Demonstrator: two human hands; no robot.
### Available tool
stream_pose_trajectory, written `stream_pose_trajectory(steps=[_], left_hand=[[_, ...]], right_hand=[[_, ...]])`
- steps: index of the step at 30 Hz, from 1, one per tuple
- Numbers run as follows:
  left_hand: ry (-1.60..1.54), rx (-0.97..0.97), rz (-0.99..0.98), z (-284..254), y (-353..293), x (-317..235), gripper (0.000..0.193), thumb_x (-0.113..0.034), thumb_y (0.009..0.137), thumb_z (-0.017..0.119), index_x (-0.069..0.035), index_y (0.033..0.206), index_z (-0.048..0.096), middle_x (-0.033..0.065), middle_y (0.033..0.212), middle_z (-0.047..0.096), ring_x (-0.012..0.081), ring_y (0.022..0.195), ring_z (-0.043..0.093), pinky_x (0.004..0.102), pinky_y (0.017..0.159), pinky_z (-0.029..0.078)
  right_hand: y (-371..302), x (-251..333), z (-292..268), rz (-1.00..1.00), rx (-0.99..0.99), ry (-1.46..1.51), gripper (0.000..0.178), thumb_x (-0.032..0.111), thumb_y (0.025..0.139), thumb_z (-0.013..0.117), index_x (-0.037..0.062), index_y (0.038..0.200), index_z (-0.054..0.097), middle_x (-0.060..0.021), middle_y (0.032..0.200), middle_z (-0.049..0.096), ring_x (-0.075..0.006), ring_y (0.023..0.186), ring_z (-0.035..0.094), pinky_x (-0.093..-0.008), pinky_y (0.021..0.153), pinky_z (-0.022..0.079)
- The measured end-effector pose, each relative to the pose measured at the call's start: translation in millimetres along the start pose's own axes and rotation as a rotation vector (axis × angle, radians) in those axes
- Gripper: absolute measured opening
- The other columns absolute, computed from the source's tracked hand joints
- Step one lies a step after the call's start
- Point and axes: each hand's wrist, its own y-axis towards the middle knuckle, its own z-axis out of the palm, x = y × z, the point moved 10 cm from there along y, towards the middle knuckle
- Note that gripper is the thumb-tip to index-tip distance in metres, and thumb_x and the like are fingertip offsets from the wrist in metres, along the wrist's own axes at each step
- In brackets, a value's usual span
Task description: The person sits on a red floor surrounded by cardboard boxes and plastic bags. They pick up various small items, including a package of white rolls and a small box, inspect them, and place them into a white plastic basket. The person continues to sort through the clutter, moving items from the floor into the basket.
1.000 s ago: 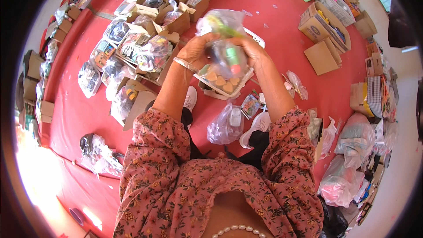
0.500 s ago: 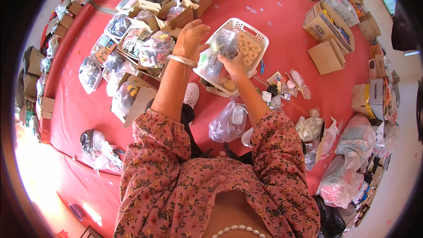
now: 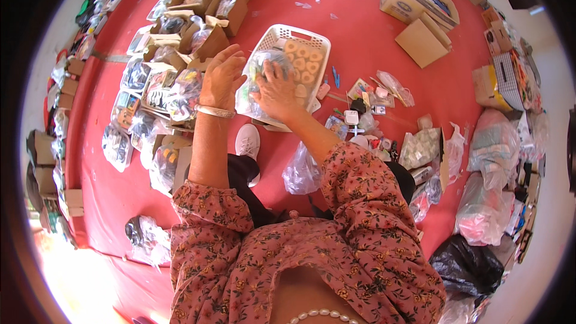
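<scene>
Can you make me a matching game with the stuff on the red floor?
Things:
1. basket
2. shoe
3. black bag
4. clear bag

Descriptions:
A. lower right, dark and shiny
B. white, holding round tan rolls
C. under both hands
D. white, beside the left forearm

Pairs: 1-B, 2-D, 3-A, 4-C

A pink blouse (image 3: 312,264) with a small floral print is worn, its sleeves gathered at the forearms. A pale bangle (image 3: 214,111) is seen on the left wrist, and what may be pearl beads (image 3: 321,315) at the neckline.
</scene>
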Motion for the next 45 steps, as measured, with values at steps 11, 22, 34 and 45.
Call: stream_pose_trajectory(steps=[11, 22, 34, 45], left_hand=[[0.062, 0.278, -0.081, 29, 22, 39, 0.048, -0.018, 0.080, 0.054, -0.005, 0.124, 0.041, 0.0098, 0.117, 0.051, 0.0183, 0.100, 0.051, 0.0313, 0.082, 0.042], [0.203, 0.476, -0.009, 31, 5, 56, 0.036, -0.030, 0.091, 0.039, -0.002, 0.112, 0.048, 0.0155, 0.110, 0.054, 0.0231, 0.102, 0.051, 0.0333, 0.088, 0.041], [0.605, 0.428, 0.045, 90, -47, 59, 0.015, -0.017, 0.086, 0.050, -0.005, 0.077, 0.050, 0.0004, 0.064, 0.046, 0.0087, 0.058, 0.042, 0.0208, 0.053, 0.035], [1.328, 1.149, -0.200, 174, -142, 192, 0.032, -0.007, 0.080, 0.052, 0.001, 0.111, 0.050, 0.0117, 0.094, 0.060, 0.0188, 0.086, 0.058, 0.0288, 0.077, 0.044]], right_hand=[[19, -97, -122, -0.028, 0.300, 0.594, 0.057, 0.048, 0.087, 0.039, -0.0001, 0.117, 0.045, -0.0233, 0.103, 0.056, -0.0317, 0.095, 0.056, -0.0351, 0.083, 0.043], [-509, -303, -115, 1.061, -0.149, 1.254, 0.047, 0.043, 0.087, 0.042, 0.0025, 0.106, 0.056, -0.0072, 0.098, 0.059, -0.0136, 0.091, 0.054, -0.0286, 0.080, 0.042], [-660, -223, 178, 1.350, 0.119, 0.561, 0.032, 0.018, 0.069, 0.060, 0.0055, 0.099, 0.057, -0.0163, 0.089, 0.059, -0.0303, 0.079, 0.060, -0.0374, 0.068, 0.048], [-541, -296, 188, 1.061, 0.215, -0.122, 0.042, 0.015, 0.068, 0.062, 0.0158, 0.109, 0.052, -0.0124, 0.111, 0.052, -0.0317, 0.103, 0.049, -0.0504, 0.089, 0.033]])
